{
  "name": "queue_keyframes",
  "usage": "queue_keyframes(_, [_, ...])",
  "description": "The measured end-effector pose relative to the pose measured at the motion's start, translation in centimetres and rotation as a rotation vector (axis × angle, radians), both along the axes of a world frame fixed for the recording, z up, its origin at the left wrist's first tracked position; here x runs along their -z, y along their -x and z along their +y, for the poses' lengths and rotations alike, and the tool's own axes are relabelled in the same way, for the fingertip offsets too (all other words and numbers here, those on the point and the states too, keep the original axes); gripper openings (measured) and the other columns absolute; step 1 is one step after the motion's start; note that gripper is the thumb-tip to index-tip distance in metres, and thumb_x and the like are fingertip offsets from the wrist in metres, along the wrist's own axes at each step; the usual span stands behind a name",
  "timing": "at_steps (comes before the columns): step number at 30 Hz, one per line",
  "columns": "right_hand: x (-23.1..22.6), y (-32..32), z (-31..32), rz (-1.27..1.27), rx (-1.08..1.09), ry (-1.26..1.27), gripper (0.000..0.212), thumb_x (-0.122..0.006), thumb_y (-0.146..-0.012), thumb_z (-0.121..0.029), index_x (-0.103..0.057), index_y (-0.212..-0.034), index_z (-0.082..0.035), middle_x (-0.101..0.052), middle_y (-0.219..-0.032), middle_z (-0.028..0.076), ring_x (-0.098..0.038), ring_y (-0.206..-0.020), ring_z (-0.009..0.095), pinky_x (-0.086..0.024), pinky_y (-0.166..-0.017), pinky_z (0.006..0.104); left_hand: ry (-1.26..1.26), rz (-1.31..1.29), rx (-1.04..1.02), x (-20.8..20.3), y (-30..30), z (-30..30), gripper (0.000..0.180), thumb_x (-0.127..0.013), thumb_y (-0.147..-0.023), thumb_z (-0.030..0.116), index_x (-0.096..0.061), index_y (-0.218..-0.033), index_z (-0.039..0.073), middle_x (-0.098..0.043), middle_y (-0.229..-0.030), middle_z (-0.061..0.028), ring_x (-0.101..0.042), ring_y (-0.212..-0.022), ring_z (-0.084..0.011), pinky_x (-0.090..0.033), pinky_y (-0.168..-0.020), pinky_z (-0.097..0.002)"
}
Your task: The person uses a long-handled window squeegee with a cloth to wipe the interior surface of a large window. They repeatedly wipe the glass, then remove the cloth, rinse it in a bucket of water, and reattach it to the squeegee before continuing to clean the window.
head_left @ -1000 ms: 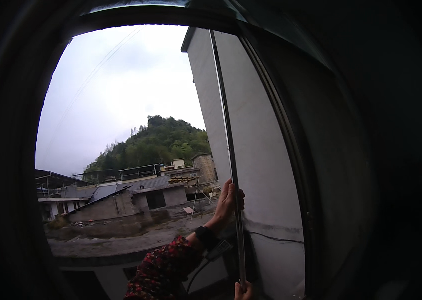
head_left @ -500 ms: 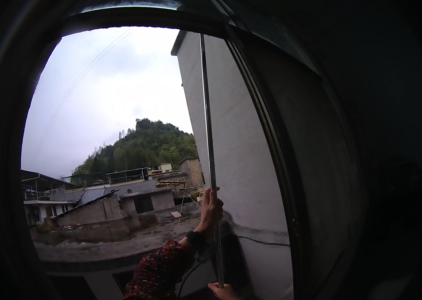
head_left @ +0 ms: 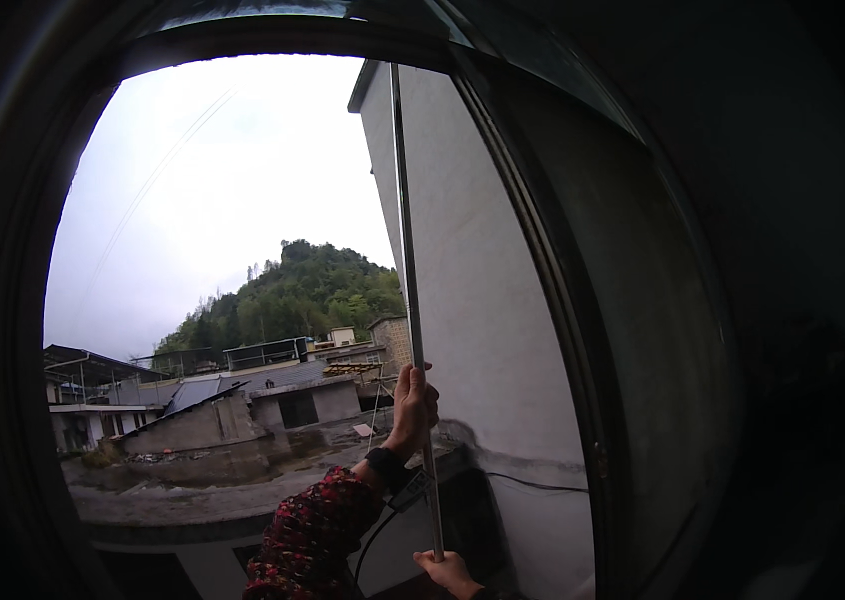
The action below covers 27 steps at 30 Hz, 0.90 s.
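A long, thin metal pole (head_left: 404,215) stands nearly upright in the window opening, tilted slightly left at its top. Its upper end passes out of sight behind the top of the window frame (head_left: 293,38). My left hand (head_left: 411,410) is closed around the pole partway up, with a black band on the wrist and a red patterned sleeve (head_left: 308,525) on the arm. Lower down, my right hand (head_left: 451,573) grips the pole near its bottom end, at the picture's lower edge.
The dark window side frame (head_left: 543,250) and a pane run along the right. Outside, a grey building wall (head_left: 473,260) rises close behind the pole, with a black cable (head_left: 533,484) along it. Low roofs (head_left: 208,385) and a wooded hill (head_left: 293,290) lie beyond.
The pole's top has swung a little left against the wall, and both hands have risen slightly with it. The whole view has shifted slightly. Both grips stay closed.
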State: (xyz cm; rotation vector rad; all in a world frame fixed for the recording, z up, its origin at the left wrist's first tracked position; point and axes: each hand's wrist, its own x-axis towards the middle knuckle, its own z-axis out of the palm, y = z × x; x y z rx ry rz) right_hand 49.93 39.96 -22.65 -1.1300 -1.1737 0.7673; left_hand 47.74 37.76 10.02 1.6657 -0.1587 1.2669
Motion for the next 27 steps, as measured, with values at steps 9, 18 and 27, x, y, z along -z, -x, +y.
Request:
queue_keyframes(9, [8.9, 1.7, 4.7, 0.212, -0.346, -0.032, 0.022, -0.068, -0.081, -0.022, -0.066, -0.085, 0.000, -0.067, -0.075, 0.011, -0.064, -0.068, 0.023, -0.051, -0.060, 0.0381, -0.032, 0.022, -0.095, 8.2, 2.2, 1.2, 0.022, -0.043, -0.100, 0.038, -0.044, -0.095, 0.016, -0.036, -0.059, 0.0061, -0.031, -0.042, -0.0047, -0.024, -0.035, -0.0213])
queue_keyframes(18, [4.1, 5.0, -2.2, -0.075, -0.332, -0.026, 0.024, -0.069, -0.080, -0.024, -0.066, -0.086, 0.000, -0.067, -0.075, 0.011, -0.065, -0.068, 0.023, -0.051, -0.061, 0.0378, 0.256, 0.082, -0.089, 15.1, 7.6, -1.0, 0.023, -0.044, -0.100, 0.038, -0.043, -0.086, 0.019, -0.036, -0.060, 0.0063, -0.032, -0.045, -0.0051, -0.025, -0.038, -0.0209])
queue_keyframes(27, [-3.2, 4.1, -1.5, -0.142, -0.356, -0.003, 0.026, -0.069, -0.079, -0.025, -0.066, -0.087, 0.000, -0.067, -0.076, 0.011, -0.065, -0.069, 0.023, -0.051, -0.062, 0.0375, 0.016, 0.032, -0.146, 0.1, 8.2, 2.4, 0.033, -0.043, -0.098, 0.047, -0.040, -0.083, 0.017, -0.031, -0.055, 0.0056, -0.025, -0.039, -0.0056, -0.018, -0.033, -0.0232])
